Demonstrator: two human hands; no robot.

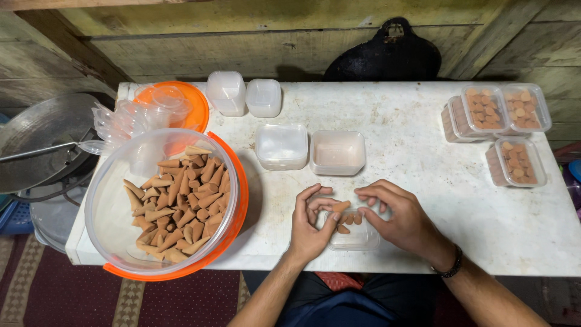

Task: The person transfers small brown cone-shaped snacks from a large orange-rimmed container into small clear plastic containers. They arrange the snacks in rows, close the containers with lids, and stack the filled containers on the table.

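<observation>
At the far left a grey metal pan (42,136) sits off the edge of the white bench (423,139). On the bench's left part stands a large clear bowl (109,212) with an orange rim, holding a heap of tan incense cones (178,203). Behind it lie a stack of small clear lids (118,121) and an orange lid (196,106). Further right stand two upturned frosted tubs (242,94), then two empty clear boxes (308,148) side by side.

At the near edge the left hand (311,227) pinches a single cone (340,206) between thumb and fingers, just above a small clear box (357,236) with a few cones in it. The right hand (399,218) curls over that box, fingertips near the cone; I cannot tell whether it grips anything. A dark band (452,263) circles the right wrist.

At the far right stand filled boxes (505,121) of cones, stacked.
</observation>
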